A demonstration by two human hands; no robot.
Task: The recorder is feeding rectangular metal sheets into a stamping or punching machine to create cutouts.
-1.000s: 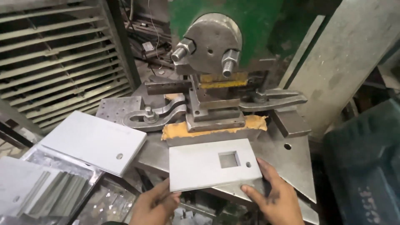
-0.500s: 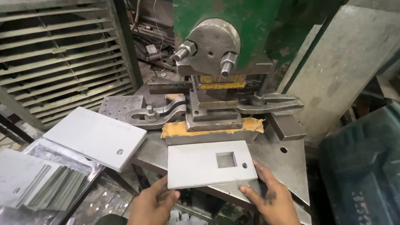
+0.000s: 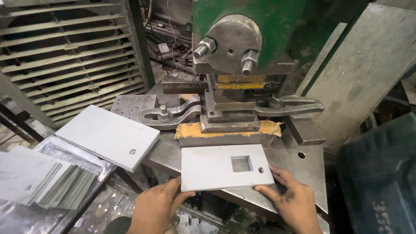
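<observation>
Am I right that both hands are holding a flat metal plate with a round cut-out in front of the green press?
Not quite: the cut-out is square, not round, with only a small round hole beside it. The head view shows the left hand and right hand holding the flat metal plate in front of the green press.

The plate [image 3: 216,167] I'm holding is a flat, pale grey metal rectangle with a square hole cut right of its middle and a small round hole just right of that. It lies level on the press table [image 3: 299,173], its far edge just near the die block [image 3: 225,138], its near edge overhanging.
</observation>
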